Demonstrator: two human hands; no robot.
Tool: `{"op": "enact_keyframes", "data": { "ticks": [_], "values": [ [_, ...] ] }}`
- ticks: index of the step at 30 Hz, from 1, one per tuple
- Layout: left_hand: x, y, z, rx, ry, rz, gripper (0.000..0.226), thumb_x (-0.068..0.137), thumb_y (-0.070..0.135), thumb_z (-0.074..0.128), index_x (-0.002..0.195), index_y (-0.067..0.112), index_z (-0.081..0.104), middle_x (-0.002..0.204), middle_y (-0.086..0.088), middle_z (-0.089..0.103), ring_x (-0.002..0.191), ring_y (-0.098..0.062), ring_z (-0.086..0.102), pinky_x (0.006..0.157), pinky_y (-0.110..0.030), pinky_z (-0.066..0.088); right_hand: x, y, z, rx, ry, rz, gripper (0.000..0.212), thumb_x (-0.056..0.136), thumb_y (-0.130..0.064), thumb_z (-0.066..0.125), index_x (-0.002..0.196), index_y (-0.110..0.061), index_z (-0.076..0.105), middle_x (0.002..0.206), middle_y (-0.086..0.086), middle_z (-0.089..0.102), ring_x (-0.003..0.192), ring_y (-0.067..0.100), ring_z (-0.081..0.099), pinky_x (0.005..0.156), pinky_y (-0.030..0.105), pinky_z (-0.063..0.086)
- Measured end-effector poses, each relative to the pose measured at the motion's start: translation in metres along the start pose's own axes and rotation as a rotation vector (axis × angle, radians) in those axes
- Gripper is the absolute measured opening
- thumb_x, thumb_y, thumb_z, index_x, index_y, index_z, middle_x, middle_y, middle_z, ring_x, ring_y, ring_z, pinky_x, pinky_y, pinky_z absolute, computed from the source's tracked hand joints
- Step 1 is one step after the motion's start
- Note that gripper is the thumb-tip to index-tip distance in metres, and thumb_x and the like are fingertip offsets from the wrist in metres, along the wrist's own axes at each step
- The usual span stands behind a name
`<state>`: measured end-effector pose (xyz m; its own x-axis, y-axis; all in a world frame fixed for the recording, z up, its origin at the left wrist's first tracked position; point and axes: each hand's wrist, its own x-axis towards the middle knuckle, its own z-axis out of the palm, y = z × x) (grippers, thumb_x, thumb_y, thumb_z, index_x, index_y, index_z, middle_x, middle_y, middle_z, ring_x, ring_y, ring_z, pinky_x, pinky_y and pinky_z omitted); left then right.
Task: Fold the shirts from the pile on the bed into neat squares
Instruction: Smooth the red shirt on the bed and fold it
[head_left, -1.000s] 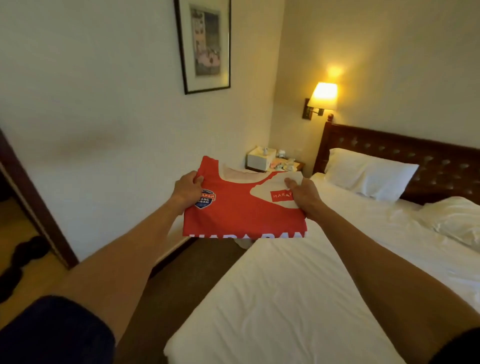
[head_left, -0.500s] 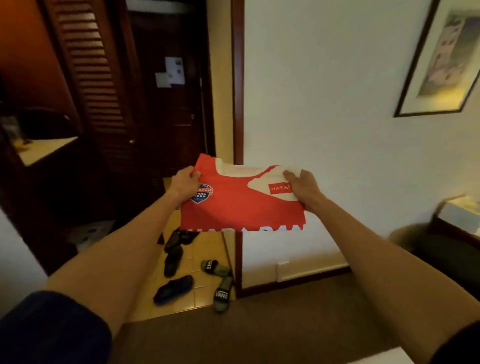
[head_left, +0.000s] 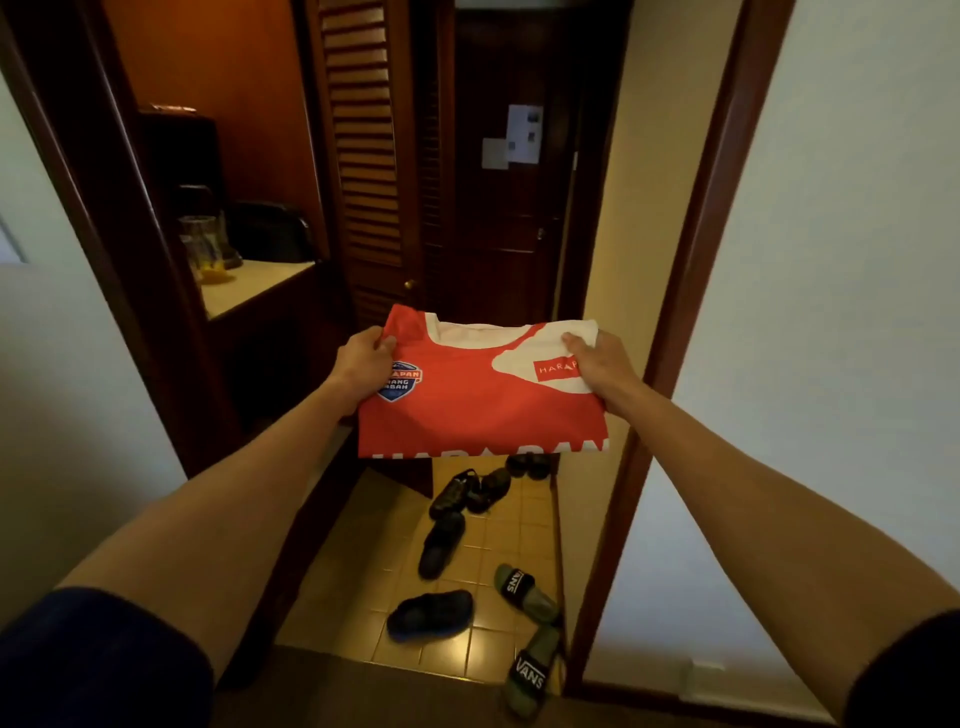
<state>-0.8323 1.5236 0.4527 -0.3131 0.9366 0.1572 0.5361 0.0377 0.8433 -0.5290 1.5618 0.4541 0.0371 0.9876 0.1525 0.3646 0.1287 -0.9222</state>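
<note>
Head view looks down two outstretched bare arms toward a doorway, with a folded red and white shirt (head_left: 483, 405) held up in the air between both hands, above the tiled entry floor (head_left: 483, 551) and in front of a dark wooden door (head_left: 498, 218). Left hand (head_left: 361, 364) has its grip clamped on the shirt's upper left corner, thumb on the front face and fingers curled behind the cloth, just above a blue shield badge printed on the fabric. Right hand (head_left: 597, 364) has its grip clamped on the upper right corner, thumb lying over a white patch that bears a small red label reading HARA, the rest hidden by the hand. Across the shirt's bottom fold runs the top half of large white lettering. The collar edge shows white along the top. Below the shirt, several dark sandals (head_left: 441, 540) lie scattered on the tiles, and a pair of green slides (head_left: 524, 592) marked VANS sits near the right door frame (head_left: 691, 291). To the left, a louvred closet door (head_left: 363, 156) stands beside the entry door, and a pale tabletop (head_left: 249, 286) in an alcove carries a clear glass jug (head_left: 200, 244) and a dark bag (head_left: 270, 228). White walls flank the opening on both sides, and dark sleeves show at the lower corners.
</note>
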Motion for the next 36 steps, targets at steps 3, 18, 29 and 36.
{"op": "enact_keyframes", "data": {
  "ticks": [3, 18, 29, 36],
  "values": [
    [0.059, -0.007, 0.01, -0.051, 0.003, -0.019, 0.019, 0.105, 0.03, 0.043, 0.108, 0.018, 0.058, 0.097, -0.007, 0.066, 0.084, -0.017, 0.065, 0.068, -0.032, 0.053, 0.063, 0.006, 0.021, 0.002, -0.02, -0.006, 0.026, 0.104, -0.034, 0.047, 0.119, -0.016, 0.058, 0.104, 0.008, 0.069, 0.088, 0.021, 0.068, 0.08, 0.036, 0.057],
    [0.428, -0.026, 0.099, -0.115, -0.19, 0.056, 0.026, 0.105, 0.031, 0.046, 0.119, 0.015, 0.06, 0.107, -0.012, 0.069, 0.094, -0.024, 0.069, 0.086, -0.044, 0.058, 0.383, 0.034, 0.098, 0.007, 0.127, 0.047, 0.022, 0.104, -0.035, 0.046, 0.116, -0.019, 0.056, 0.1, 0.003, 0.067, 0.086, 0.016, 0.067, 0.071, 0.027, 0.054],
    [0.686, -0.009, 0.212, -0.181, -0.19, 0.059, 0.027, 0.103, 0.03, 0.05, 0.12, 0.013, 0.063, 0.104, -0.01, 0.07, 0.092, -0.021, 0.069, 0.082, -0.038, 0.058, 0.655, 0.077, 0.106, -0.033, 0.187, 0.044, 0.032, 0.103, -0.037, 0.048, 0.124, -0.014, 0.058, 0.108, 0.009, 0.069, 0.092, 0.022, 0.068, 0.081, 0.036, 0.058],
    [0.833, 0.001, 0.259, -0.299, -0.184, 0.015, 0.029, 0.1, 0.028, 0.055, 0.12, 0.011, 0.066, 0.102, -0.012, 0.073, 0.092, -0.026, 0.072, 0.087, -0.044, 0.059, 0.826, 0.086, 0.116, -0.016, 0.159, 0.025, 0.035, 0.102, -0.036, 0.051, 0.125, -0.011, 0.06, 0.11, 0.01, 0.069, 0.092, 0.023, 0.069, 0.08, 0.036, 0.058]
  ]
}}
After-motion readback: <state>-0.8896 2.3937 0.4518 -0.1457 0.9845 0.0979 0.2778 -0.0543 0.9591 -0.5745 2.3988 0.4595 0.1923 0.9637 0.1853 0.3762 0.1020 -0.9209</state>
